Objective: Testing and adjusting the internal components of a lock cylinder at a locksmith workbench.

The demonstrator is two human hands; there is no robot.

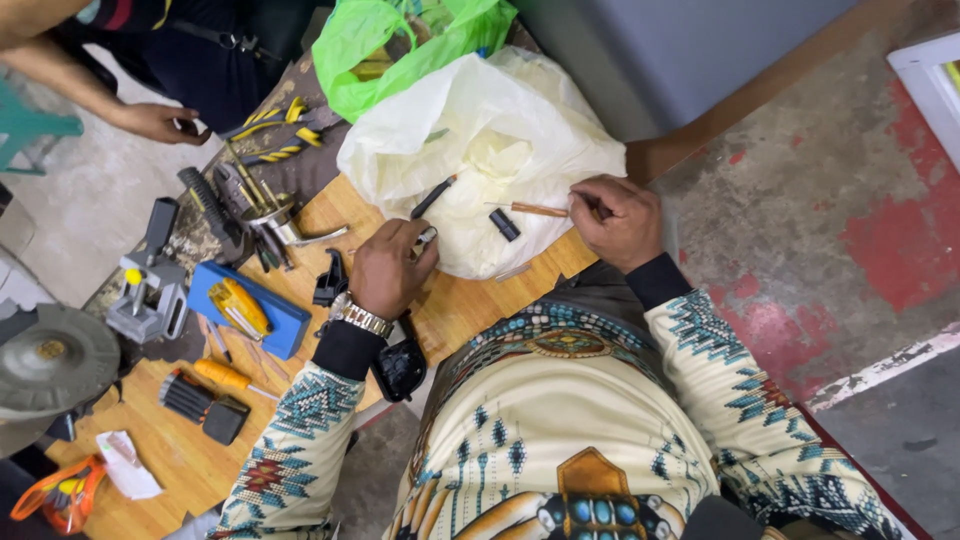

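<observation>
left hand (392, 268) pinches small metal part (426, 238) | right hand (617, 220) grips brown rod (535, 210) level | both over white bag (500, 140) at bench (180, 450) edge, catching bits

On the wooden table (480, 300) lies a white plastic bag (480, 150). The right hand (615, 220) holds a thin brown-handled tool (535, 209) over the bag. The left hand (390, 268) closes its grip on a small metal piece (426, 238). A black pen-like part (432, 197) and a small black cylinder (504, 224) lie on the bag.

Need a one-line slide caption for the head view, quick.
Over a white plastic bag, the left hand pinches a small metal part while the right hand holds a thin wooden-handled tool.
</observation>
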